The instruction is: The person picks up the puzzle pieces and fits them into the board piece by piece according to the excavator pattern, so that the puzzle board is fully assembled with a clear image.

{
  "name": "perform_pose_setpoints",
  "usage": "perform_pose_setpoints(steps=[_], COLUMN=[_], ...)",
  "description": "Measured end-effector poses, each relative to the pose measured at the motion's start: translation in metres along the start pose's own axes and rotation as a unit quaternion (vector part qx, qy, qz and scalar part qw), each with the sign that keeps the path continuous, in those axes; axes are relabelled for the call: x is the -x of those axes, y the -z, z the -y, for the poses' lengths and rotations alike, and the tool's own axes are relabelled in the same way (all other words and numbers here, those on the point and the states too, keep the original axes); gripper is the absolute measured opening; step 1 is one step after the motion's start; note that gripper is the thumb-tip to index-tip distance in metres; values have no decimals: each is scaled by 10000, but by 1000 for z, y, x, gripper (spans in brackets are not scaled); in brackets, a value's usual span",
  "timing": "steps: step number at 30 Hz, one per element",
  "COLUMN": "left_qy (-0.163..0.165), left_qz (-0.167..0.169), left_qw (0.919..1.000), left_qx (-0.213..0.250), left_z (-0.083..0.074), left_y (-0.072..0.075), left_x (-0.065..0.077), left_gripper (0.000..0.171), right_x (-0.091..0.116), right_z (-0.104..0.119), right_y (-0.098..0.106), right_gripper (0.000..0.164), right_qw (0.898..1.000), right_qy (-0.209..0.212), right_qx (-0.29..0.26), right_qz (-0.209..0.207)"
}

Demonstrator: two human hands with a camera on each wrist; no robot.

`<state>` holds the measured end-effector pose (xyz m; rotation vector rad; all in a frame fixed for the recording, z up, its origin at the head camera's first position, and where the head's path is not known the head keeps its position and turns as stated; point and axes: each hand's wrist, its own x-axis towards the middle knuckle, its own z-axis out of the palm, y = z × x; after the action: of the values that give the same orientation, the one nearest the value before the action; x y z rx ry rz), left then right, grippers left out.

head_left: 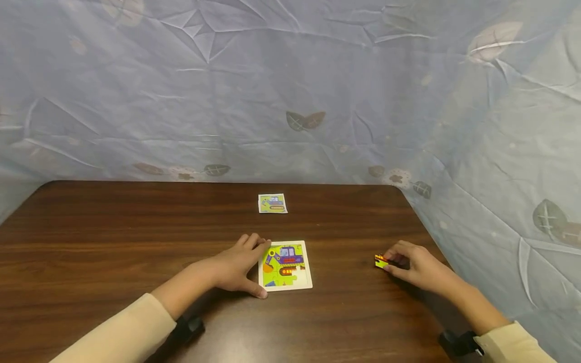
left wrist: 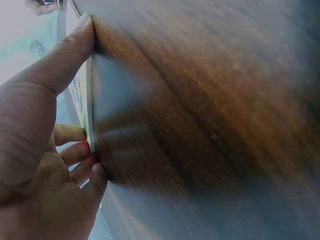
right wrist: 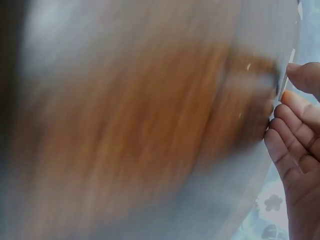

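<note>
In the head view a square puzzle board [head_left: 309,269] with a cream frame lies on the table, bearing a purple excavator picture. Bare cream backing shows at its lower right. My left hand [head_left: 236,264] holds the board's left side, thumb at the near corner and index finger at the far one. The left wrist view shows that hand's thumb and fingertips right at the board's edge [left wrist: 90,107]. Well to the right, my right hand [head_left: 415,264] pinches a small yellow-green and red puzzle piece [head_left: 380,261] low over the table between thumb and fingers.
Beyond the board lies a small picture card [head_left: 273,203] with a similar excavator. Dark wood grain covers the table [head_left: 136,217]. A pale leaf-patterned cloth [head_left: 290,75] hangs behind it and along its right side.
</note>
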<state>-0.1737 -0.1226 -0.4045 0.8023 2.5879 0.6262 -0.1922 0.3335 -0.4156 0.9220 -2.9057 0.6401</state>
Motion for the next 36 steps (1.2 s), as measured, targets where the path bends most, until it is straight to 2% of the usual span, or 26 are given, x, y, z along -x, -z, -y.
perform_pose_setpoints(steps=[6, 11, 17, 22, 36], left_qy=[6, 143, 118, 119, 104], left_qz=[68, 115, 98, 95, 38], left_qw=[10000, 9998, 9999, 9999, 9999], left_qx=[-46, -51, -39, -49, -60], left_z=[-3, -3, -3, -3, -1], left_y=[1, 0, -1, 0, 0], left_x=[-3, -4, -4, -3, -1], left_gripper=[115, 115, 115, 115, 114], right_x=[-13, -31, -45, -54, -73], right_z=[19, 48, 87, 111, 139], right_y=[-4, -15, -32, -42, -58], right_gripper=[14, 16, 16, 18, 20], right_qw=[9988, 9969, 9948, 9924, 9903], right_qy=[-145, 170, 603, 793, 984], right_qx=[-241, -205, 46, 182, 282], right_qz=[403, 737, 820, 918, 936])
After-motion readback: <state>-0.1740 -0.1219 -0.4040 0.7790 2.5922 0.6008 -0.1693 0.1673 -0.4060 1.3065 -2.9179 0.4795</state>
